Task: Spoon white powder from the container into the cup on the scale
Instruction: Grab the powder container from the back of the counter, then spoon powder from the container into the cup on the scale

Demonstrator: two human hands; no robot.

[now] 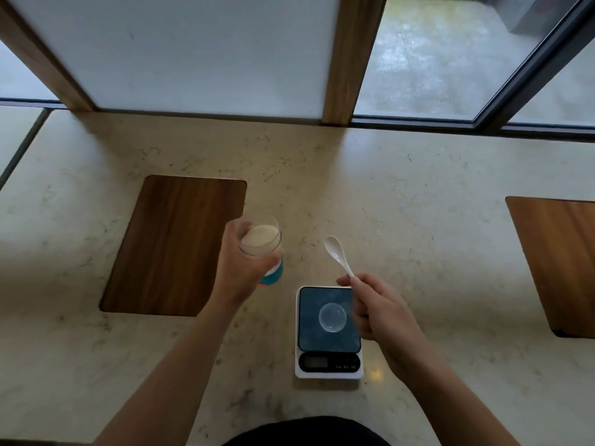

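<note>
The left hand [240, 268] is wrapped around a clear container [262, 244] and holds it up, tipped a bit toward the person. The container is nearly full of white powder [260, 237]. It has a blue part at the bottom. It hangs over the worktop [418, 194], just past the far left corner of the scale [328, 333] and next to the right edge of a brown wooden board [174, 246].

The right hand [375, 305] pinches the end of a white spoon [338, 254]. The bowl of the spoon points up and away, and it looks empty. This hand floats over the right side of the scale.

1 small clear cup [332, 317] sits in the middle of the dark scale plate. It looks empty, so I think no powder has gone in yet.

The cup looks very light and thin. A bump from the spoon could knock it over, so the powder should drop in from above. The container looks smooth and a bit heavy with powder, so a full grip round its middle is best. The spoon is stiff and may be slippery, and it is best held near the end of the handle. Powder spills easily, so small scoops are safer.
</note>
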